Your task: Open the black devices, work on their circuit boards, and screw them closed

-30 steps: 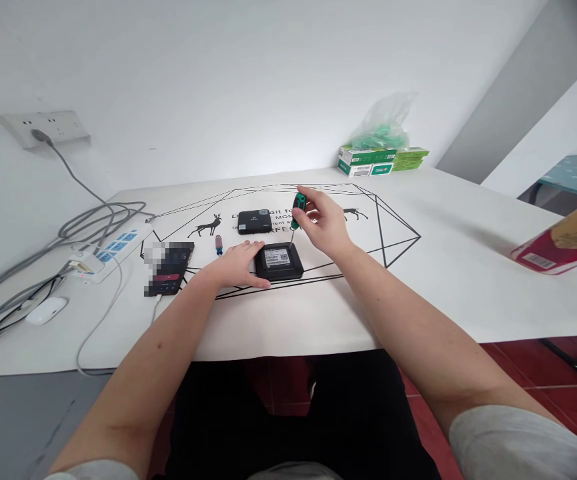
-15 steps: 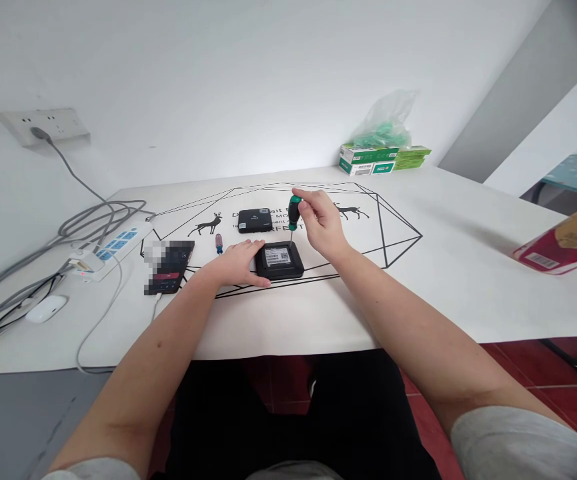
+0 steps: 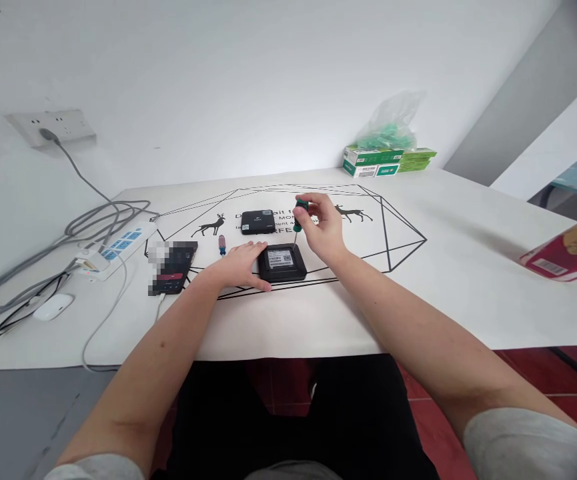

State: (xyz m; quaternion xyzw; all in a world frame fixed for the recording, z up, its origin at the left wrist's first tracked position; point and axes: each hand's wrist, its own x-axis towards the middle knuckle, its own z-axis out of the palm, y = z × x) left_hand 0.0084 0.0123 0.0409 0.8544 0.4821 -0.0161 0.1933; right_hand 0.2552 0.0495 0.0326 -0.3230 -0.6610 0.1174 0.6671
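A square black device (image 3: 282,275), perhaps a set-top box, lies on the table with a white printed label facing up. My left hand (image 3: 241,265) braces its left side, thumb near the front corner and fingers near the back corner. In my right hand (image 3: 324,227) is a screwdriver (image 3: 298,217) with a green and black handle, pinched near the top. Its thin shaft points down, slightly tilted, and the tip meets the device's back right corner area. Behind it sits a second black box (image 3: 258,222). A small screwdriver (image 3: 221,245) with a clear reddish handle lies left of that box.
At left are a phone (image 3: 174,267) on a cable, a white power strip (image 3: 123,248), coiled grey cable, glasses (image 3: 31,303) and a white earbud case (image 3: 53,307). Green boxes (image 3: 373,160) with a plastic bag stand at the back right. A red and yellow package (image 3: 568,250) is at far right.
The screwdriver has tilted, its handle top shifting rightward, and my right fingers have curled more around it. The whole view has shifted slightly. My left hand stays at the device.
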